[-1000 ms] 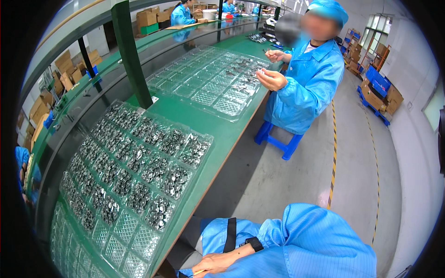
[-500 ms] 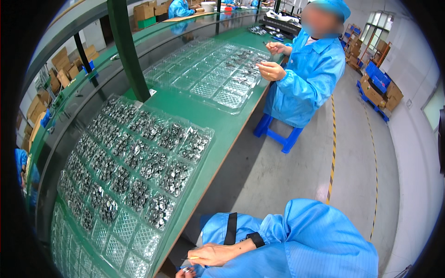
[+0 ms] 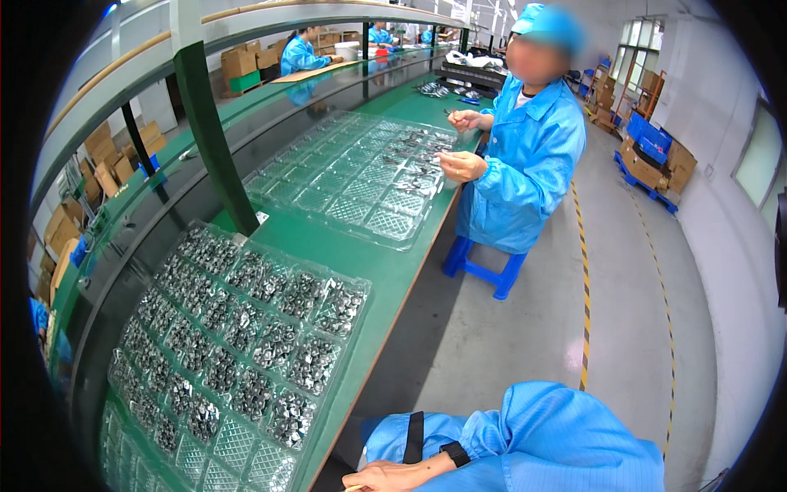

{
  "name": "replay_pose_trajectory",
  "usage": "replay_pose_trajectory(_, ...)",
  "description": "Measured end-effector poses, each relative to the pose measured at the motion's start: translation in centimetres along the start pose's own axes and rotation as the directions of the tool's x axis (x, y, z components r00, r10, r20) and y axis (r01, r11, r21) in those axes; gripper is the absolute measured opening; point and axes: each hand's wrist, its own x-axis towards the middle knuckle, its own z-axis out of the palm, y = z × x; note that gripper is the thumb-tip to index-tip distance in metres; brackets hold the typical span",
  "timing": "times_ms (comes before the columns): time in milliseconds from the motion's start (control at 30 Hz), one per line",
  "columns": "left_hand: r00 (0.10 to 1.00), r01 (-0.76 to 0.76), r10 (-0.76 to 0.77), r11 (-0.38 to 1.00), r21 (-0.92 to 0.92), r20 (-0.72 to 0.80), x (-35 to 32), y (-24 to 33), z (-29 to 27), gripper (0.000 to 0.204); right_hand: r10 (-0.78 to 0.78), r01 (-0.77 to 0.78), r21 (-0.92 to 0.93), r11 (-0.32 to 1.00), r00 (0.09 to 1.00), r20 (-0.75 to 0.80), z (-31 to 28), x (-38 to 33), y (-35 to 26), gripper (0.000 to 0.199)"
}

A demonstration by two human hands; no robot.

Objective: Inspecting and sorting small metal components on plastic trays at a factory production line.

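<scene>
At the bottom edge, my right hand [image 3: 384, 477] is closed on a thin yellow tool [image 3: 353, 488], of which only a short piece shows. The fingertips and whatever lies below them are cut off by the picture's edge. My left hand is out of view. Left of my right hand, beyond the bench edge, a clear plastic tray [image 3: 270, 461] lies on the green bench. Many of its compartments hold small shiny metal parts [image 3: 291, 416]; several near ones show bare patterned bottoms.
A co-worker [image 3: 525, 164] in blue sits on a blue stool [image 3: 484, 266], hands over a second clear tray [image 3: 385, 223] with some dark parts. A green post [image 3: 209, 135] rises from the bench [image 3: 303, 238]. Striped floor tape [image 3: 584, 287] runs along the aisle. Boxes [image 3: 656, 160] stand on a pallet.
The view has tilted up, so the bench and my right hand sit lower. My left hand, which held a small shiny part, has left the picture.
</scene>
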Motion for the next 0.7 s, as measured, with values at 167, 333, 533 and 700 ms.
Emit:
replay_pose_trajectory(167,0.999,0.031,-0.031,1.0,0.001,0.012,0.4,0.1,-0.1,0.019,0.004,-0.002,0.036,0.999,0.999,-0.033,0.6,0.5,0.9,0.031)
replay_pose_trajectory(333,0.997,0.075,-0.075,0.997,-0.009,0.012,0.5,0.1,-0.4,0.019,0.025,-0.024,0.036,0.999,0.999,-0.026,0.6,0.8,0.7,0.028)
replay_pose_trajectory(533,0.989,0.146,-0.145,0.988,-0.049,0.015,0.1,0.1,-0.9,0.02,0.057,-0.057,0.079,0.995,0.998,0.004,0.2,0.8,0.3,0.029)
replay_pose_trajectory(700,0.961,-0.275,0.268,0.945,0.177,0.066,-0.1,-0.3,-0.7,0.025,0.066,-0.067,0.089,0.994,0.998,0.013,-0.1,0.7,-0.1,0.029)
